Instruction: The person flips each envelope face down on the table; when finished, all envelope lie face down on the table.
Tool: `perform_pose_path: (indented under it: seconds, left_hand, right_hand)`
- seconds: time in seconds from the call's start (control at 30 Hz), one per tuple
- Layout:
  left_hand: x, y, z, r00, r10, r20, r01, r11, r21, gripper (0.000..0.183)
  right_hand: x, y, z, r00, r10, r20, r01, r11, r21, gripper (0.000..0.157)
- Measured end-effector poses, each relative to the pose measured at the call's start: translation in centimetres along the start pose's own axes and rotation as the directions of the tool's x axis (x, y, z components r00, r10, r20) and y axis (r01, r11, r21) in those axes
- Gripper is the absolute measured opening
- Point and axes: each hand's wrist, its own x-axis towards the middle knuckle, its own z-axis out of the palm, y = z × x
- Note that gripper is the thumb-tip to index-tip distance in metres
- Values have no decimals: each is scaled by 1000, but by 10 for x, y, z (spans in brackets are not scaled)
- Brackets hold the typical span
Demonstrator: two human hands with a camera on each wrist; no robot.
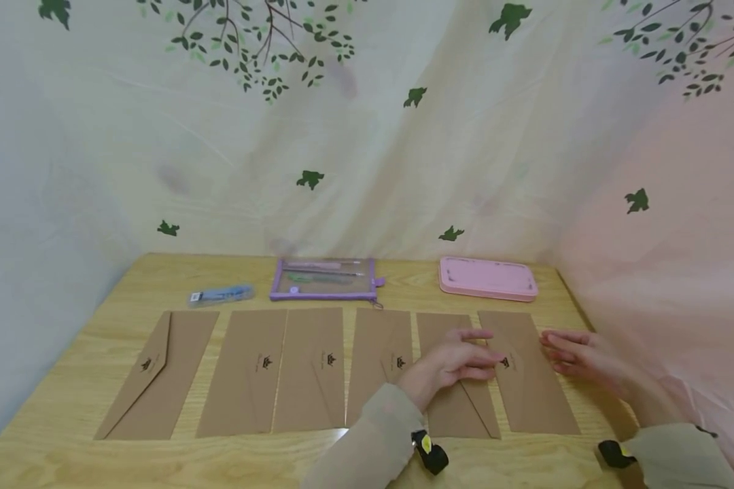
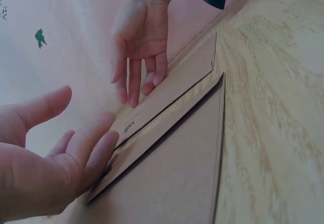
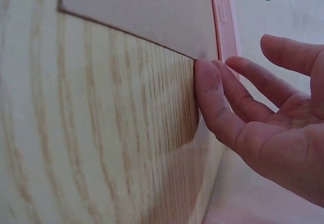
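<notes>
Several brown kraft envelopes lie in a row on the wooden table. My left hand (image 1: pixel 459 358) is over the second envelope from the right (image 1: pixel 443 326), its fingers fairly straight and reaching to the left edge of the rightmost envelope (image 1: pixel 535 401), near a printed crown. At that envelope's right edge is my right hand (image 1: pixel 578 354), fingers extended and fingertips right at the edge. In the left wrist view both hands have their fingers spread and nothing gripped. The right wrist view shows the right fingers (image 3: pixel 210 90) beside the envelope's edge (image 3: pixel 136 16).
Behind the row lie a blue item in a clear wrapper (image 1: pixel 221 295), a purple-edged mesh pouch (image 1: pixel 323 296) with pens inside, and a pink case (image 1: pixel 488 278). The leftmost envelope (image 1: pixel 186 367) shows its flap. A printed curtain (image 1: pixel 367 136) surrounds the table.
</notes>
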Motion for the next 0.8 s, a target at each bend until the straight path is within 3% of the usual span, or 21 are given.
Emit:
perform_pose_path:
  seconds: [0.17,0.47,0.6,0.8]
  left_hand:
    - [-1,-1,1,1000,7,6,-7,1000,-20,47]
    - [-2,2,5,999,32,-24,-33,999,-33,50]
    - [-4,5,7,998,40,-38,-41,999,-36,53]
    - [-4,6,8,996,62,-60,-61,998,6,52]
  right_hand:
    - [-4,-4,0,999,-25,44,24,1000,10,27]
    - [-4,-12,1,993,-39,109,44,998,-45,54]
    - [-4,-12,0,986,-63,156,69,997,-32,56]
    - [-5,-15,2,993,-31,116,43,994,-99,63]
